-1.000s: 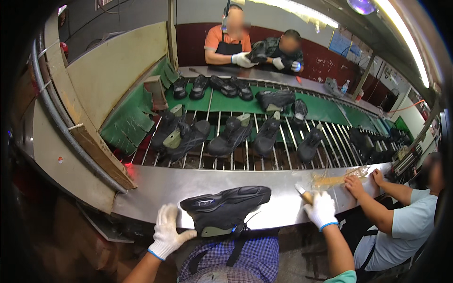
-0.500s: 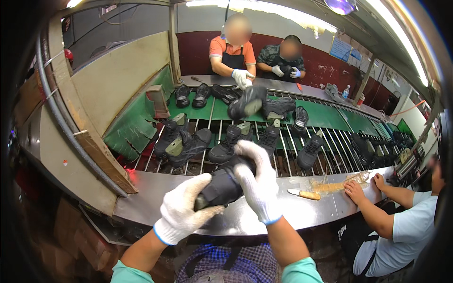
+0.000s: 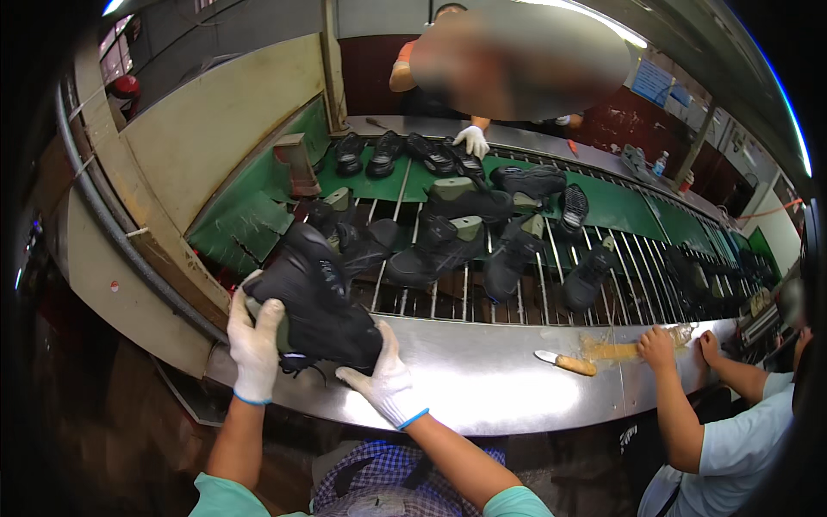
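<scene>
A black lace-up shoe (image 3: 320, 302) is held up at the left, over the near steel edge of the conveyor. Its heel end sits in my left hand (image 3: 255, 349), gloved in white, the thumb pressed on its side. A bit of green, probably a shoe last, shows beside that thumb. The toe is gripped by my right hand (image 3: 385, 381), also in a white glove, with the thumb below and fingers at the tip. Laces dangle under the shoe. Just beyond it, more black shoes (image 3: 438, 250) with green lasts lie on the metal rollers.
A wooden-handled knife (image 3: 568, 364) lies on the steel ledge (image 3: 482, 388) beside brown tape (image 3: 616, 349). At right, a person's bare hands (image 3: 657, 347) rest there. Across the conveyor, a co-worker's gloved hand (image 3: 472, 140) touches a shoe. A wooden post and panel (image 3: 224, 138) stand left.
My hands and the shoe have moved left, and the shoe has been turned so its side shows. My right hand has gone down to the toe. The co-worker opposite has put a shoe down.
</scene>
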`<state>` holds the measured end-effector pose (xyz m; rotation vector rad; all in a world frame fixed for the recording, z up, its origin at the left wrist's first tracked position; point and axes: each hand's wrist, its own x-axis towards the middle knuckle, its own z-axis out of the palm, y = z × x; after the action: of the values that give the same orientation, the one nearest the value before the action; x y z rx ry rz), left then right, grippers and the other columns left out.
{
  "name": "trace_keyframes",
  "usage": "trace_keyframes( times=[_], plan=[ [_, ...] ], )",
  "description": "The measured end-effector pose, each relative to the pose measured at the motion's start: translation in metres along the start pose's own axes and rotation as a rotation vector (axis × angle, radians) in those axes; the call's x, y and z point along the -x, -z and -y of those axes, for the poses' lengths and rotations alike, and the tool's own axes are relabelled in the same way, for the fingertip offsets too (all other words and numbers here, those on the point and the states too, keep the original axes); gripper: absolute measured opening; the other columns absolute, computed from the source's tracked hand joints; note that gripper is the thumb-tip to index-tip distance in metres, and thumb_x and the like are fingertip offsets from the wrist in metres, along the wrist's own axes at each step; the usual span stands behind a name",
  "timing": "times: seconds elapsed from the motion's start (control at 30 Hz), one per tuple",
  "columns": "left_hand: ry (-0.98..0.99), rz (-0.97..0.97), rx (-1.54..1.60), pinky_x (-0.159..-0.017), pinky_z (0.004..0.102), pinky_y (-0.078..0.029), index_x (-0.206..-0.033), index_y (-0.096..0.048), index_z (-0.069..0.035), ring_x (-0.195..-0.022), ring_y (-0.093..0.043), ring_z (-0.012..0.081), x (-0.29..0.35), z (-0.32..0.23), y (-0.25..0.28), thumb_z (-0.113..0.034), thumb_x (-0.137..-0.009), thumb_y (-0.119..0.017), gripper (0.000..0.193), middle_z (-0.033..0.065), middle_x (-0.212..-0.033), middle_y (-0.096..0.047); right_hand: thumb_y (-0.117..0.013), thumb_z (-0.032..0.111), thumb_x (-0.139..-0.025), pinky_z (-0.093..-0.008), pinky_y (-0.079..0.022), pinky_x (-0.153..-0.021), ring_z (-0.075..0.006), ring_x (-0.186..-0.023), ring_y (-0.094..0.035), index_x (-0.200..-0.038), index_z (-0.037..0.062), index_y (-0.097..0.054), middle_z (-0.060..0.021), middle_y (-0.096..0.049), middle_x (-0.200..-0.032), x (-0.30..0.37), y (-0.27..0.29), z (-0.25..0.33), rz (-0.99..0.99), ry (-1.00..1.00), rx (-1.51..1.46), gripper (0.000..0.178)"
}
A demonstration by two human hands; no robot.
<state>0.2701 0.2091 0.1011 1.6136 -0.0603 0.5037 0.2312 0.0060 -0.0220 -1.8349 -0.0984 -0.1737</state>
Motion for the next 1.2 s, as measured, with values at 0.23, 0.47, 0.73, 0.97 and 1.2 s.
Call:
trace_keyframes(
  times=[0.23,0.47,0.73,0.97,1.2],
  plan=[
    [-0.259,0.590,0.063,-0.105,0.0400,-0.056,-0.139,-0.065,0.008,-0.120,-0.073,0.0335,0.039,-0.013,-0.037,-0.027,-0.085,-0.090,0.069,0.0242,-0.135,-0.071,-0.099,0.009,-0.069,-0.0468,-0.050,-0.117,-0.0309,-0.134,-0.058,-0.159,0.0042,-0.026,-0.0179,-0.052,-0.148,0.023,0.058,0.000,-0.099,-0.087,-0.405,0.116],
    [0.109,0.582,-0.321,-0.097,0.0384,-0.062,-0.138,-0.067,0.002,-0.117,-0.075,0.0302,0.053,0.105,-0.030,-0.026,-0.093,-0.082,0.055,0.0220,-0.131,-0.073,-0.101,0.027,-0.071,-0.0485,-0.054,-0.111,-0.0333,-0.131,-0.063,-0.159,-0.0020,-0.033,-0.0212,-0.057,-0.148,0.121,0.195,0.001,-0.288,-0.202,-0.393,0.115],
    [0.108,0.614,-0.333,-0.097,0.0386,-0.061,-0.135,-0.069,0.000,-0.114,-0.074,0.0299,0.046,0.120,-0.035,-0.022,-0.095,-0.077,0.046,0.0188,-0.130,-0.072,-0.067,0.020,-0.103,-0.0454,-0.052,-0.115,-0.0313,-0.133,-0.063,-0.156,-0.0019,-0.047,-0.0176,-0.060,-0.151,0.193,0.176,0.002,-0.605,-0.432,-0.576,0.061],
    [0.283,0.586,-0.125,-0.100,0.0374,-0.059,-0.141,-0.065,0.001,-0.117,-0.072,0.0264,0.050,0.125,-0.038,-0.021,-0.097,-0.076,0.050,0.0194,-0.137,-0.070,-0.067,0.018,-0.102,-0.0462,-0.052,-0.116,-0.0319,-0.134,-0.064,-0.155,-0.0044,-0.045,-0.0177,-0.060,-0.149,0.188,0.158,-0.009,-0.648,-0.435,-0.769,0.062],
    [0.111,0.703,-0.290,-0.103,0.0366,-0.059,-0.141,-0.066,0.001,-0.116,-0.074,0.0267,0.079,0.104,-0.039,-0.018,-0.096,-0.074,0.050,0.0186,-0.135,-0.073,-0.079,0.025,-0.095,-0.0438,-0.053,-0.114,-0.0287,-0.129,-0.064,-0.151,-0.0067,-0.047,-0.0161,-0.063,-0.142,0.209,0.128,-0.006,-0.612,-0.441,-0.745,0.072]
  ],
)
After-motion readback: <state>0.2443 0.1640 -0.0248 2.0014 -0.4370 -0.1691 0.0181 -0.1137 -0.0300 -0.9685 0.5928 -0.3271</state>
